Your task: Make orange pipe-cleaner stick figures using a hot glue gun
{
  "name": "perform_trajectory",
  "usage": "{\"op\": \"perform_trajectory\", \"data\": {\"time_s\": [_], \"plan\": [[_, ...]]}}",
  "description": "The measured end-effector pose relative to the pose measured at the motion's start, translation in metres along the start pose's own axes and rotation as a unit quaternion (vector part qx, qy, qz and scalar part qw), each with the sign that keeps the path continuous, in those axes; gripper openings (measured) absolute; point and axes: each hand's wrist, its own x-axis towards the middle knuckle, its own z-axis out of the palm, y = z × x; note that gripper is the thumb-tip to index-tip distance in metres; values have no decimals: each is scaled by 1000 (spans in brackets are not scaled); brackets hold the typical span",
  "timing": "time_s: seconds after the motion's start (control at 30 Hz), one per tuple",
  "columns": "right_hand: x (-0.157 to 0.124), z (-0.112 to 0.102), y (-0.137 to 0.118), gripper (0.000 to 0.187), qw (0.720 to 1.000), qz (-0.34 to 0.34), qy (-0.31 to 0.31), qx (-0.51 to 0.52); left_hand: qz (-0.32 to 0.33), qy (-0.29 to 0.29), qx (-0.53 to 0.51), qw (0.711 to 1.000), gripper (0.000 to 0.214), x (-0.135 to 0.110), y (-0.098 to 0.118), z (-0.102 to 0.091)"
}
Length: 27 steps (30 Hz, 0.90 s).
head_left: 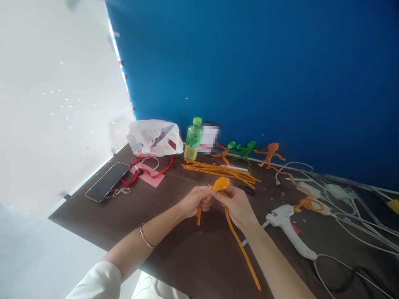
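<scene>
Between my hands is a wound orange pipe cleaner shape (221, 184), rounded and ridged with coils. My left hand (199, 201) pinches its left side, and a short orange end hangs below the fingers. My right hand (236, 204) is closed on its lower right side. From under the right hand a long loose pipe cleaner tail (241, 247) runs down toward the table's front. Just behind, a bundle of straight orange pipe cleaners (218, 170) lies on the dark table (174, 241). The fingertips partly hide where the shape is gripped.
A white glue gun (289, 228) and tangled white cables (352, 211) lie right. Orange and green pipe cleaner figures (270, 155) stand along the blue wall. A green-capped bottle (193, 139), plastic bag (152, 139), phone (108, 181) and red ribbon (132, 177) are further left.
</scene>
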Motion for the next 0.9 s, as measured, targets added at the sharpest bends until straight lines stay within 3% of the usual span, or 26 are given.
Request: {"op": "perform_trajectory", "data": {"time_s": [0.53, 0.9], "plan": [[6, -5, 4, 17, 996, 7, -64, 57, -23, -8, -34, 999, 47, -1, 0, 0], [6, 0, 7, 19, 996, 28, -43, 69, -21, -24, -57, 998, 44, -1, -1, -3]]}}
